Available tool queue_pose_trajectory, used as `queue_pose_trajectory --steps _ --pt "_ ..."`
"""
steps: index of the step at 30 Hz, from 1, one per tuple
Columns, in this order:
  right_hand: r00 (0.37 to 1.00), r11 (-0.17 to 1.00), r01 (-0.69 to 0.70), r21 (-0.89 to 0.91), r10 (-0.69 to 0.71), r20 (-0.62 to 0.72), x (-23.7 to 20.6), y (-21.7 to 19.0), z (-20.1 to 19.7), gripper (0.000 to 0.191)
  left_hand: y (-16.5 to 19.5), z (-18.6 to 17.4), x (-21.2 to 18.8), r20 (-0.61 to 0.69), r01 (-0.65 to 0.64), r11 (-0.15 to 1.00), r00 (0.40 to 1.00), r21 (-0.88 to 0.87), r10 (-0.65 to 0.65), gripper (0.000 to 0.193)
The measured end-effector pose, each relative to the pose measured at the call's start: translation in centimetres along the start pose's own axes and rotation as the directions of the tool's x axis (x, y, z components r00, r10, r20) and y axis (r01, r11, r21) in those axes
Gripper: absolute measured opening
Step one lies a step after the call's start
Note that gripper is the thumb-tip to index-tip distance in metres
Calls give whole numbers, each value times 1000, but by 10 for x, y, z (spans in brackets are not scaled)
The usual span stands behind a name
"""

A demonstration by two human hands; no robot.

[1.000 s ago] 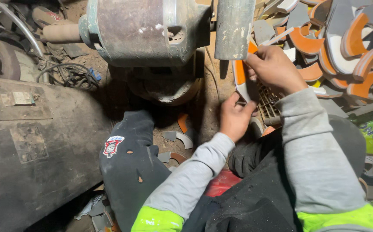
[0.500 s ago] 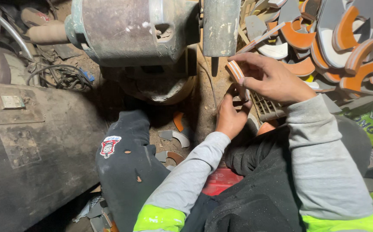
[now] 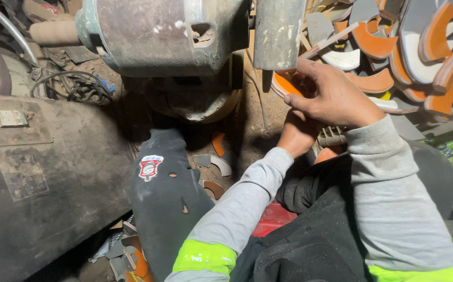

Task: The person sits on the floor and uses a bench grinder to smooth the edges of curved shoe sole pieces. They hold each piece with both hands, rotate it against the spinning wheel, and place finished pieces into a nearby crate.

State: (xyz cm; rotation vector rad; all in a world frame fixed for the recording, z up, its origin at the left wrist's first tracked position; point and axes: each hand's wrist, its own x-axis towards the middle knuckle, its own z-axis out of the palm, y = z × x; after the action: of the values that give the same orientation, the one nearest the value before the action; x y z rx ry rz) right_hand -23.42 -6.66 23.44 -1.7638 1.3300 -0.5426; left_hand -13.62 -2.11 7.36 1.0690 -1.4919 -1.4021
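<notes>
Below the grey cylindrical grinding wheel (image 3: 277,34) of the worn metal bench motor (image 3: 163,36), my right hand (image 3: 336,96) closes its fingers around a curved orange-and-white sole piece (image 3: 284,83), holding its edge just under the wheel. My left hand (image 3: 297,133) sits directly beneath, partly hidden, so its grip cannot be determined. Beside my right hand lies a heap of similar orange and grey curved cut-outs (image 3: 414,47).

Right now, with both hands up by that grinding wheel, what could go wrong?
1. The right hand holds an orange curved piece at the grey wheel guard with bare fingers close; a slip could bring them against the wheel.
2. The left hand sits just beneath, where debris may fall.
3. The heaped orange and grey cut-offs beside the right hand could slide into the work.
</notes>
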Motion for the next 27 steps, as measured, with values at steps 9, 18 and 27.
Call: queue_pose_trajectory --steps 9,18,27 --pt "991 989 117 -94 -122 -53 14 1 1 43 5 5 6 50 150 946 989 -287 -141 22" --pt "982 988 146 -49 -151 -116 26 15 11 32 7 -38 -17 312 371 509 929 -777 -200 44" --pt "968 995 96 13 -90 -236 36 32 29 46 25 -74 -25 379 446 356 893 -822 -244 42"
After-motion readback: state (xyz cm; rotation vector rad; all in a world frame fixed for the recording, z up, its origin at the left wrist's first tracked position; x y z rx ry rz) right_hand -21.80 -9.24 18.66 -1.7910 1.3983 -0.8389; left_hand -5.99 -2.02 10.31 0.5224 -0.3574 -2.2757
